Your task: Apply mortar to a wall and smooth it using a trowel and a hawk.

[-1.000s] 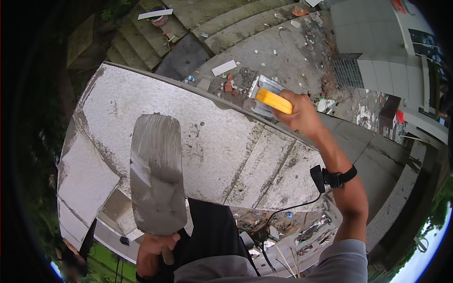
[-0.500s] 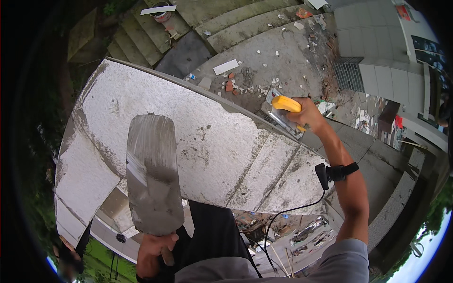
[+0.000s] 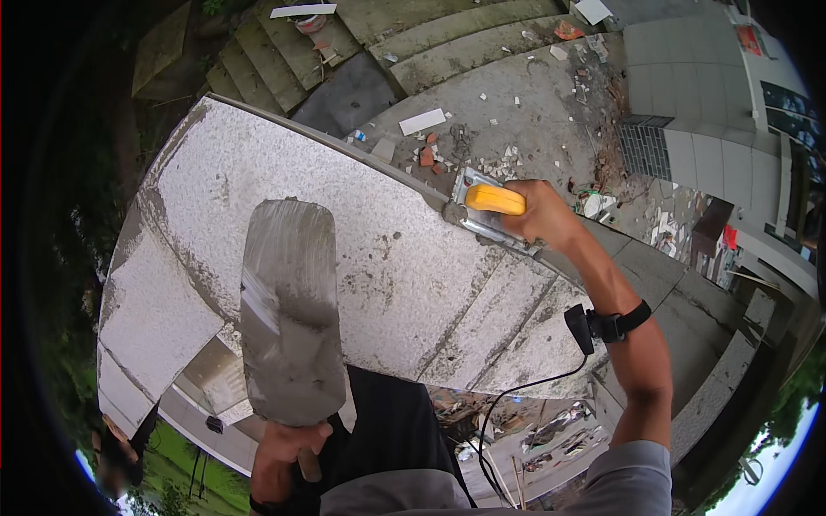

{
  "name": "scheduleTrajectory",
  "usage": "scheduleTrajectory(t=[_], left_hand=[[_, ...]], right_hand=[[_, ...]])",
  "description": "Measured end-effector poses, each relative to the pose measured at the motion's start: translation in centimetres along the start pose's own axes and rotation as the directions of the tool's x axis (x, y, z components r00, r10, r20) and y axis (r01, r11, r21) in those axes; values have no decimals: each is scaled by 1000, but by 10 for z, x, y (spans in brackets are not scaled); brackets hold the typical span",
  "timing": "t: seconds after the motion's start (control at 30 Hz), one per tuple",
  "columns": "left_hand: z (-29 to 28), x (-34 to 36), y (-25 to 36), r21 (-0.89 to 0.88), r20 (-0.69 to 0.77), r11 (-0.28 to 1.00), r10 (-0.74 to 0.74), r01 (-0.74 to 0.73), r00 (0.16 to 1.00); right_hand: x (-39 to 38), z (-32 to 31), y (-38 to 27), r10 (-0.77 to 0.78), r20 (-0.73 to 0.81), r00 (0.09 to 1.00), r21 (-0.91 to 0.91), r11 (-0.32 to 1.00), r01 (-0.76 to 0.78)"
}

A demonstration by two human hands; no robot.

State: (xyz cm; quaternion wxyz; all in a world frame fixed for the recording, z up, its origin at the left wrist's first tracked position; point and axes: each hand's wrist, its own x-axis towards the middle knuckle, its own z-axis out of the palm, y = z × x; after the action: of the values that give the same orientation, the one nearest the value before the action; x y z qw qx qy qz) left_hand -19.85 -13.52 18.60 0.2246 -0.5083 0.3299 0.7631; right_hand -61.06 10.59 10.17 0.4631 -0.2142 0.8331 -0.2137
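Note:
My left hand (image 3: 291,447) is closed round the wooden handle of a long plasterer's hawk (image 3: 292,301). Wet grey mortar (image 3: 292,361) coats the hawk's lower part, and streaks mark its upper end. At the far edge of the pale, rough-faced slab (image 3: 370,284), my right hand (image 3: 542,215) grips the yellow handle of a metal plastering trowel (image 3: 496,199). The trowel's blade lies along that edge, with a lump of mortar (image 3: 453,213) at its left side. Part of the blade is hidden under the handle and my fingers.
Beyond the slab, broken tile and brick pieces (image 3: 427,156) litter the concrete ground below, near the steps (image 3: 465,43). A black cable (image 3: 538,378) runs from the strap on my right forearm. Another person (image 3: 125,447) is at the lower left.
My right hand has moved the trowel left and slightly back toward me along the slab's far edge. Mortar now shows at its left side. The hawk stays in my left hand.

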Motion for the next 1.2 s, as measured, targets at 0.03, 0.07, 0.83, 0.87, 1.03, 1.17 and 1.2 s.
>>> scheduleTrajectory(t=[0.03, 0.07, 0.83, 0.87, 1.03, 1.17, 1.2], left_hand=[[-2, -2, -2, 0, -12, 1000, -1, 1, 1000], [-3, -1, -5, 8, 2, 1000, -5, 5, 1000], [-6, -7, -10, 18, -3, 1000, 19, -19, 1000], [-4, -6, -4, -4, 12, 1000, 20, -20, 1000], [-3, 1, -3, -21, -5, 999, 32, -32, 999], [-5, 3, -4, -6, 65, 1000, -4, 5, 998], [-5, 2, -6, 3, 61, 1000, -9, 9, 998]], right_hand=[[13, 4, 0, -7, 8, 1000, 6, 1000, 7], [22, 3, 3, -23, -26, 999, 8, 1000, 23], [-24, -16, 6, -69, -135, 988, 42, 996, 75], [-39, -11, 11, -150, -168, 974, -169, 978, 122], [-60, 10, 28, -457, -101, 884, -622, 723, 303], [-32, 16, 12, -628, -128, 767, -697, 608, 381], [-22, 14, 3, -635, -194, 748, -705, 620, 344]])
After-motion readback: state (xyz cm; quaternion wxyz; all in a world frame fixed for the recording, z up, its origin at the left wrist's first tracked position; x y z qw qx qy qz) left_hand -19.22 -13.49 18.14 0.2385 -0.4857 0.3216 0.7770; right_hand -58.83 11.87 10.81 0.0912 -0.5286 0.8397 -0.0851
